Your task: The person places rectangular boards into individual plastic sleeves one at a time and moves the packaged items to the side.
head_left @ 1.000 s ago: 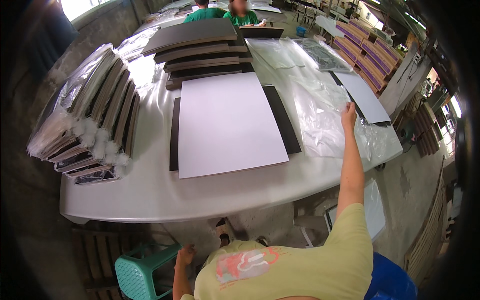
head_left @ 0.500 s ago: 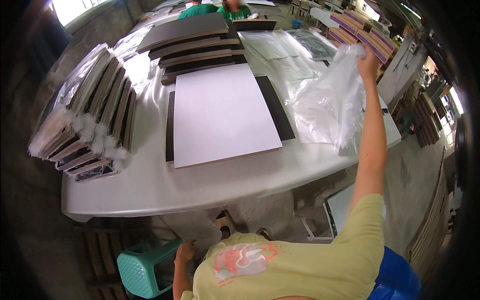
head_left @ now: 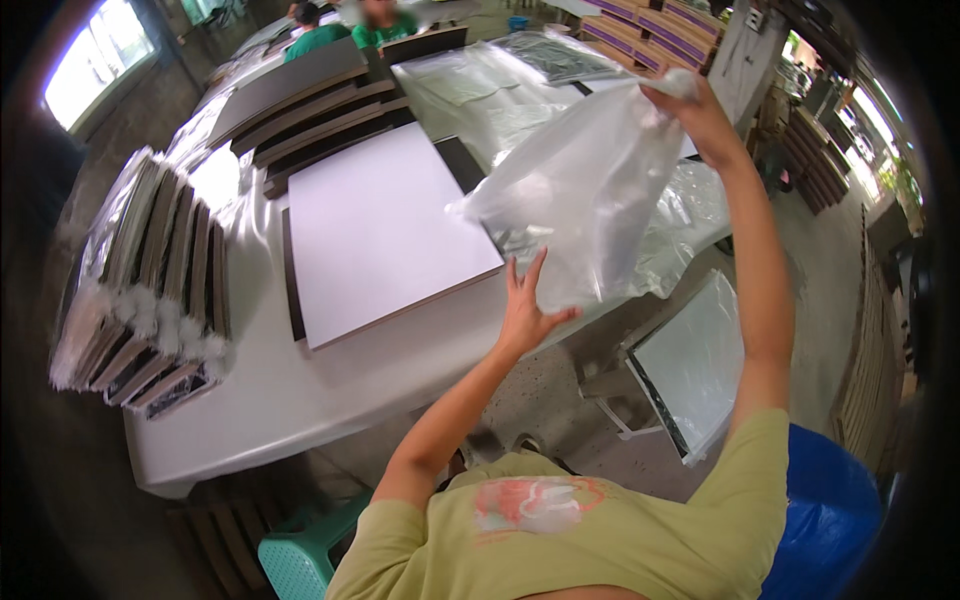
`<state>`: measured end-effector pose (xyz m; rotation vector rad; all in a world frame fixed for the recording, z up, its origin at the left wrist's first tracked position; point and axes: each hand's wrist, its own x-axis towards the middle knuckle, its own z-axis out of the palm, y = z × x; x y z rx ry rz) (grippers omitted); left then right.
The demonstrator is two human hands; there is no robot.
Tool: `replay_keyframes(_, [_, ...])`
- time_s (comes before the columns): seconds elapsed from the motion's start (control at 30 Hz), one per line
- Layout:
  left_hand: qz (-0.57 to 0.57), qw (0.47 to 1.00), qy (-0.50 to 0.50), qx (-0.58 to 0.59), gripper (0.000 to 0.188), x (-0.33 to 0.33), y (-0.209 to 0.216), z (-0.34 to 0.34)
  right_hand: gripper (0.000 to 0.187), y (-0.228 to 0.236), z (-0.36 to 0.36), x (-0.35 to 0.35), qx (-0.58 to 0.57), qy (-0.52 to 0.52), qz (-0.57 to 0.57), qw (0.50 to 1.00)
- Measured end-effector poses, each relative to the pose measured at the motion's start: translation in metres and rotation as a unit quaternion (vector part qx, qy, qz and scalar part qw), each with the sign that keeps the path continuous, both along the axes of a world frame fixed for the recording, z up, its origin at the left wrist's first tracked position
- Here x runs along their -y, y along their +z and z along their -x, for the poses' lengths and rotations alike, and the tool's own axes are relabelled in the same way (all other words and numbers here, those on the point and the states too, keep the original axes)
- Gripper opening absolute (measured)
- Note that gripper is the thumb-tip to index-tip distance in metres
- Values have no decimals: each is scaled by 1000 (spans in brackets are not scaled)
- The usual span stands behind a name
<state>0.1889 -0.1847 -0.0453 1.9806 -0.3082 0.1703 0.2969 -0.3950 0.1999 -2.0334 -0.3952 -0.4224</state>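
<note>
Raised at the right, my right hand point(head_left: 700, 115) grips the top of a clear plastic bag point(head_left: 600, 180), which hangs down and spreads over the table's right side. My left hand point(head_left: 530, 308) reaches up beneath the bag with its fingers apart, holding nothing. Left of the bag lies a flat white panel point(head_left: 390, 230) with a thin brown edge, resting on dark panels that stick out at its sides. Beyond it rises a stack of dark-topped boards point(head_left: 300, 95).
Plastic-wrapped panels point(head_left: 150, 280) lean in a row on the left of the white table point(head_left: 250, 430). More clear bags point(head_left: 480, 75) lie farther back. A wrapped panel point(head_left: 690, 350) stands low at the right. A green stool point(head_left: 300, 560) is below. People in green point(head_left: 320, 42) sit at the far end.
My right hand has lifted the plastic bag off the pile and drawn it left. My left hand has come up from beside the stool to the bag. The view has turned right.
</note>
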Motion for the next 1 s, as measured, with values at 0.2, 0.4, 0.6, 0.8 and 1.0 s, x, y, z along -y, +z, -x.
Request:
replay_keyframes(0.2, [-332, 937, -95, 53, 83, 67, -66, -56, 14, -4, 236, 146, 117, -145, 102, 977])
replay_keyframes(0.4, [-474, 809, -296, 180, 16, 132, -101, -128, 36, -72, 471, 168, -56, -338, 88, 935])
replay_keyframes(0.6, [-530, 760, 107, 361, 20, 123, -22, -315, 39, -103, 518, 100, -191, -388, 78, 898])
replay_keyframes(0.8, [-396, 917, 28, 29, 70, 77, -32, -291, 45, -150, 423, 61, -325, -153, -96, 928])
replay_keyframes(1.0, [-327, 929, -156, 79, 103, 112, -39, -126, 23, -194, 354, 21, -364, -184, -327, 852])
